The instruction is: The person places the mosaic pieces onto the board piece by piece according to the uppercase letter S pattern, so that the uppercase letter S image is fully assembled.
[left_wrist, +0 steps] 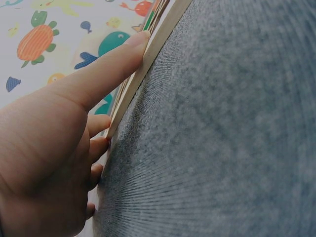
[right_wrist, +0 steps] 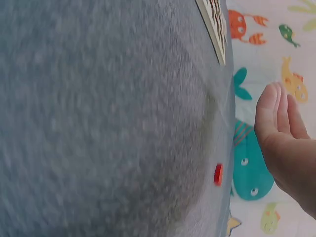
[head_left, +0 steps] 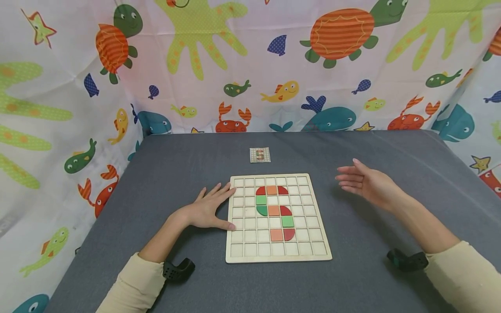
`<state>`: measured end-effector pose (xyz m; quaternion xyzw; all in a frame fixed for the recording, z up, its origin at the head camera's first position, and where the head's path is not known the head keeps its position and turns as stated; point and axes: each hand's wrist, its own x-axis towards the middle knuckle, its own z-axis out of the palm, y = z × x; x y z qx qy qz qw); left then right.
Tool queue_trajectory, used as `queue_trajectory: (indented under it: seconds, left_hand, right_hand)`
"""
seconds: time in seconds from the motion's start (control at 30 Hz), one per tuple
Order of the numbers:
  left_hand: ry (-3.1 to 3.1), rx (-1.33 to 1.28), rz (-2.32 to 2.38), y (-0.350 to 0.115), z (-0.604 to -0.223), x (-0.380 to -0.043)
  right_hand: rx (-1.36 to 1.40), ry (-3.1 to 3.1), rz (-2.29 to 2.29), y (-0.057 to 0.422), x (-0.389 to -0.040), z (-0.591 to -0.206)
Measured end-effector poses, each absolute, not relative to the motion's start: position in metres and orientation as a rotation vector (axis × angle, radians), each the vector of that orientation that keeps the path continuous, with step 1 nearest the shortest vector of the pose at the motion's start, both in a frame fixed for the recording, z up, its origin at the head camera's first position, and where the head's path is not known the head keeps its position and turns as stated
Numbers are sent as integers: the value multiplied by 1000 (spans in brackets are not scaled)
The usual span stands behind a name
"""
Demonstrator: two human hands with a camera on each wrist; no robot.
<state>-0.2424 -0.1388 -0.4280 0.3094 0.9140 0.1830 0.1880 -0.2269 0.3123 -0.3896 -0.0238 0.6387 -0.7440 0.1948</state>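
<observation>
A square wooden grid board lies on the grey table. Several coloured pieces sit in its cells: red rounded ones, salmon squares, green squares and a green rounded one. My left hand rests at the board's left side, fingers spread, with thumb and fingertips touching the edge. The left wrist view shows the thumb along the board's rim. To the right of the board, my right hand is held above the table with fingers extended and nothing in it. A small red piece lies on the table in the right wrist view.
Behind the board lies a small card printed with a grid pattern. A curtain with sea animals hangs along the back and sides of the table. A dark strap device is on each wrist.
</observation>
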Motion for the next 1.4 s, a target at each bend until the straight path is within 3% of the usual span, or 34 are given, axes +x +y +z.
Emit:
queue_trajectory:
  seconds: [0.87,1.13,1.4]
  left_hand:
    - [2576,861,518,-140,-429,-243]
    - [2580,859,507,-140,-428,-243]
    - [2574,845,502,-139,-427,-243]
  right_hand:
    - [193,1482,-2420,368,-239,-409]
    - [303,1888,-2148,362,-248,-413]
    - [163,2427,-1614,345,-255,-415]
